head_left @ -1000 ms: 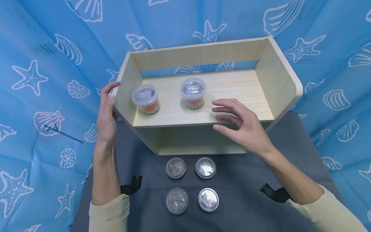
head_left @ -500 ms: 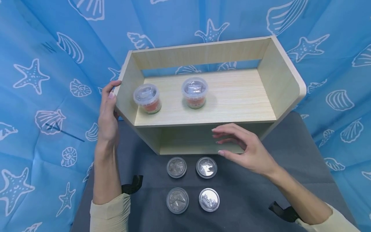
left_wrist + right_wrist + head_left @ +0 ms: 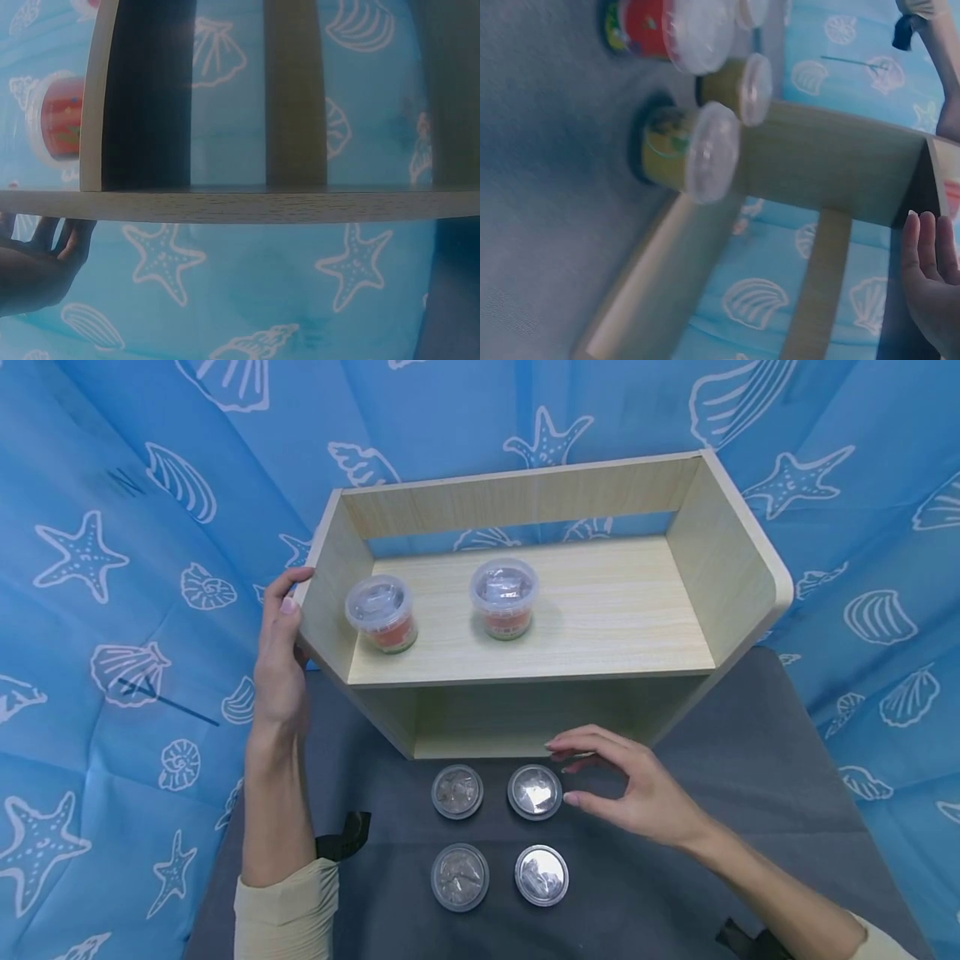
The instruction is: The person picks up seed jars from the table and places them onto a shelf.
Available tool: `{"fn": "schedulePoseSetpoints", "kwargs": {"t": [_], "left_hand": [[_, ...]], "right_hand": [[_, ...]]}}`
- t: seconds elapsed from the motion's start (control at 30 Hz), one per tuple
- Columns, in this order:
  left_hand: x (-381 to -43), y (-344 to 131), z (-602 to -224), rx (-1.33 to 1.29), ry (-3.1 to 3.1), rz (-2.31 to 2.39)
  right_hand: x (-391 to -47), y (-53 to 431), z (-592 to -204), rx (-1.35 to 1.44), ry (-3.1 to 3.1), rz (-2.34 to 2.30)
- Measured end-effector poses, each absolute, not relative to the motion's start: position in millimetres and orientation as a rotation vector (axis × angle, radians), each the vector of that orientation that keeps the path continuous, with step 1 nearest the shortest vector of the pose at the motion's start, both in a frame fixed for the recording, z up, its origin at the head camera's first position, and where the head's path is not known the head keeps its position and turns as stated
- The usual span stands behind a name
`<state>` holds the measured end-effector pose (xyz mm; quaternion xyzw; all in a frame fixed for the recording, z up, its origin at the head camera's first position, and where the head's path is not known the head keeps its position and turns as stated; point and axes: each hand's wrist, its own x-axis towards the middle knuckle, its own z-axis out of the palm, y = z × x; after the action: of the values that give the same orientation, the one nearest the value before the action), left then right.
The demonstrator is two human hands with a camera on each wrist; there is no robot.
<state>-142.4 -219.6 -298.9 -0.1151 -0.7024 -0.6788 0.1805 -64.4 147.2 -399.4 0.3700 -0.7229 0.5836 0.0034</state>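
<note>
Down from the wooden shelf (image 3: 615,602) drops the right hand (image 3: 637,789), fingers loose, empty, beside the back-right tub (image 3: 535,792) on the table (image 3: 637,902); left hand (image 3: 279,672) grips the shelf's left side.

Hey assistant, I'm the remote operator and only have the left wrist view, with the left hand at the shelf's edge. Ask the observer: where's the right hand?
Observer: The right hand is over the table, beside the lidded tub at the right of the row nearest the shelf.
Operator: Is it holding that tub?
Observer: No, it holds nothing.
Operator: What colour is that tub's side?
Observer: It looks yellow in the right wrist view.
</note>
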Motion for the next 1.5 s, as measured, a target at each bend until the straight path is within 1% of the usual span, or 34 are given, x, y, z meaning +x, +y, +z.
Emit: {"fn": "schedulePoseSetpoints", "kwargs": {"t": [0.4,0.83,1.5], "left_hand": [[-142,-221,-301,-0.335,-1.983,-1.923],[-142,-220,-299,-0.328,-1.997,-1.915],[-143,-220,-300,-0.321,-1.995,-1.913]], "right_hand": [[-46,145,-434,1.118,-2.373,1.837],[-29,134,-468,1.175,-2.362,1.894],[-11,130,-510,1.175,-2.534,1.646]]}}
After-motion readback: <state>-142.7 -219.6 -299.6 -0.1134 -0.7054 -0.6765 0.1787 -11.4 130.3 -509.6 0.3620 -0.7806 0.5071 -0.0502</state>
